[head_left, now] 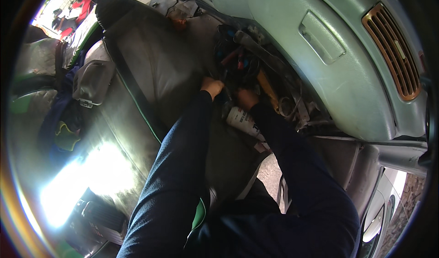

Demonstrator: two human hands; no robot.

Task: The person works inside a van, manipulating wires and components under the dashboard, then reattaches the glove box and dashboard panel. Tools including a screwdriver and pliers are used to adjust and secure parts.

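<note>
Both my arms, in dark blue sleeves, reach over the grey car seat (160, 75) into the shadowed space below the dashboard. My left hand (212, 87) is curled closed beside the seat's edge; whatever it holds, if anything, is hidden. To its right, my right hand (247, 99) reaches down into shadow, its fingers too dark to make out. A white bottle with a printed label (244, 122) lies tilted just below my right hand, partly behind my sleeve. Beyond the hands is a dark jumble with red and blue bits (238, 59). A yellow-orange bar-like piece (267, 89) lies to the right.
The pale green dashboard (283, 20) with a latch and a brown air vent (394, 51) overhangs the right side. A bright lamp (98, 217) glares at the lower left. A grey plastic piece (93, 82) rests on the seat's left. The door (379, 198) is at lower right.
</note>
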